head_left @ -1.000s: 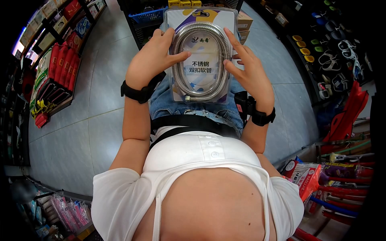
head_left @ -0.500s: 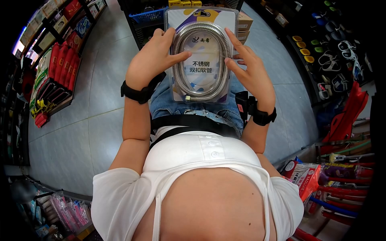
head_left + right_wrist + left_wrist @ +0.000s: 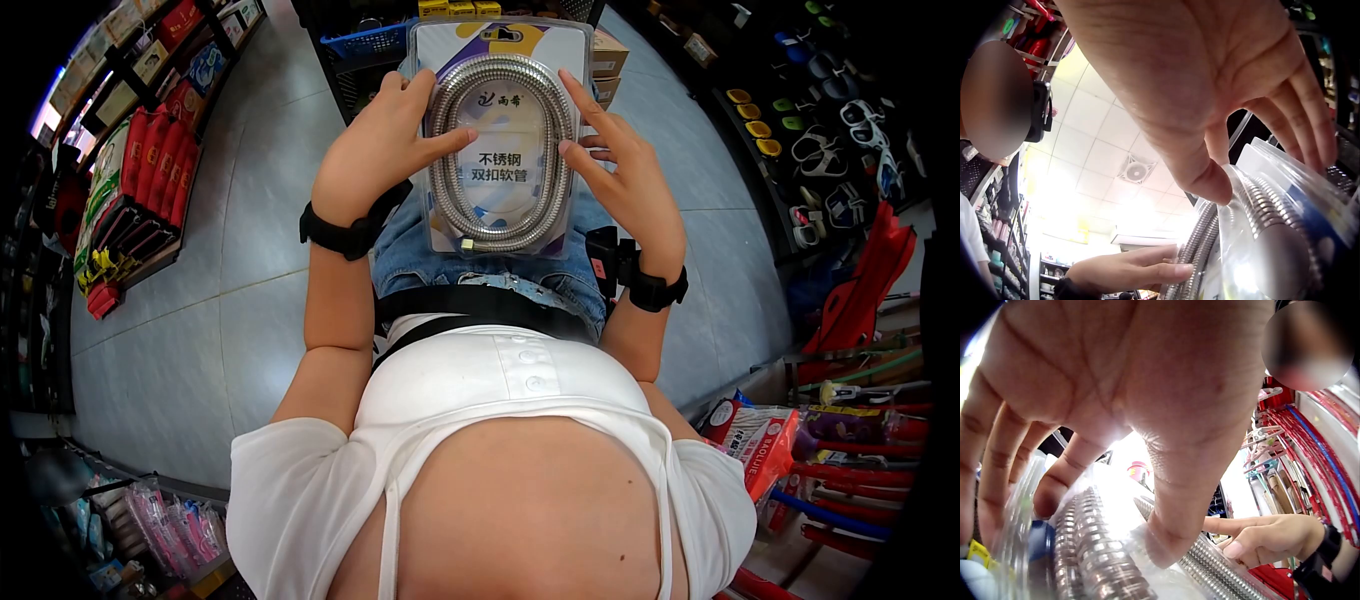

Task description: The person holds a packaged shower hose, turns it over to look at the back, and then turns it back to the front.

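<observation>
In front of my lap, both hands hold up a clear blister pack [image 3: 500, 205] with a coiled metal shower hose [image 3: 500, 70] inside. Its printed card is white, purple and yellow, with Chinese lettering in the middle. My left hand [image 3: 370, 145] grips the left side, thumb laid over the front and fingers at the edge, as the left wrist view also shows. On the right side, my right hand [image 3: 632, 185] has its thumb on the plastic front and the index finger stretched along the edge. The other fingers reach partly behind the pack.
Behind the pack stands a rack with a blue basket [image 3: 370, 42] and cardboard boxes [image 3: 607, 55]. Red packages [image 3: 158, 155] fill a shelf at left. Sandals and slippers [image 3: 760, 125] line the right-hand shelf. Packaged goods [image 3: 760, 440] and red rods lie close at lower right.
My right thumb has shifted slightly toward the pack's right edge. The left hand and the pack stay almost where they were.
</observation>
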A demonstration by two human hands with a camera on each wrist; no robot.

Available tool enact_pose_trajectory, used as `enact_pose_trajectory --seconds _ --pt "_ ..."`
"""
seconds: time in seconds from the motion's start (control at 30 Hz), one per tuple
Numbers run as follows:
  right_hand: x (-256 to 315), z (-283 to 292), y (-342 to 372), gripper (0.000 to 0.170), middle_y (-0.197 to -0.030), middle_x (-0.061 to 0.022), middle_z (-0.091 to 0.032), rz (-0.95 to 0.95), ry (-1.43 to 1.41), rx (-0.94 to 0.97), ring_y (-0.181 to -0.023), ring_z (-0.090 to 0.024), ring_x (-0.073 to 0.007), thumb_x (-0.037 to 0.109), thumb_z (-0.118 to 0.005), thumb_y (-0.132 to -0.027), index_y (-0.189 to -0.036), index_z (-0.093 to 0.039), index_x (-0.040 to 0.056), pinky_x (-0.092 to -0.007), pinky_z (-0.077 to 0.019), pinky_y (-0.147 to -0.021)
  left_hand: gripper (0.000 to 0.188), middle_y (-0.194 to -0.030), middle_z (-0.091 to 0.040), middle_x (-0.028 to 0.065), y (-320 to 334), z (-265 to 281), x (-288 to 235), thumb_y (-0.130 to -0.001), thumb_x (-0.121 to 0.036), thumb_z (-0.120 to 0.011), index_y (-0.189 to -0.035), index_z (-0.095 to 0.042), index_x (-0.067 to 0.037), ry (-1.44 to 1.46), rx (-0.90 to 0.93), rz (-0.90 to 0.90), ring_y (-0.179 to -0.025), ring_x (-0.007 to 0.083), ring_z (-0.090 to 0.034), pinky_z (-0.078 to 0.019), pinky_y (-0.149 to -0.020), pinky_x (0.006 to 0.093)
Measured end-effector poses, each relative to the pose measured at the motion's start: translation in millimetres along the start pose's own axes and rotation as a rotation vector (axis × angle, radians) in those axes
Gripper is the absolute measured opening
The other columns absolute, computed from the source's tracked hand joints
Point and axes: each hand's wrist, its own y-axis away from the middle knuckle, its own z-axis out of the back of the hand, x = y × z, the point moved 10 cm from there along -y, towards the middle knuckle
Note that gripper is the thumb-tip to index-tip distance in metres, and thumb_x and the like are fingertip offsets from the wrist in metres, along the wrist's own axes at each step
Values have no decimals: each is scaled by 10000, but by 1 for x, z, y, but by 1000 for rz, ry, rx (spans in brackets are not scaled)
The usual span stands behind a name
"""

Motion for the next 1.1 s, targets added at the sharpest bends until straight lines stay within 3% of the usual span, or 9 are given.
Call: enact_pose_trajectory --seconds 0.47,0.77,1.1 --pt "-2 1 0 564 -896 -145 -578 -5 -3 -5 -781 -576 -247 167 -592 -892 -1416 -445 317 -355 -491 -751 659 -967 -533 227 0 0 0 -773 -527 -713 -1128 -527 -3 -8 -12 -11 -829 356 -629 -531 -694 400" --pt "3 3 -2 442 -897 -151 -592 23 -9 -32 -762 -591 -237 174 -504 -972 -1401 -472 274 -343 -492 -737 660 -961 -531 223 1 0 -1 -777 -521 -714 -1131 -524 3 3 -11 -13 -831 347 -627 -531 -695 391" --pt "0 3 -2 458 -915 -153 -603 -9 -33 -25 -766 -599 -232 184 -538 -955 -1397 -476 286 -331 -508 -749 681 -973 -529 230 1 -1 -2 -781 -533 -705 -1146 -517 11 -1 -2 -16 -850 350 -627 -535 -714 389"
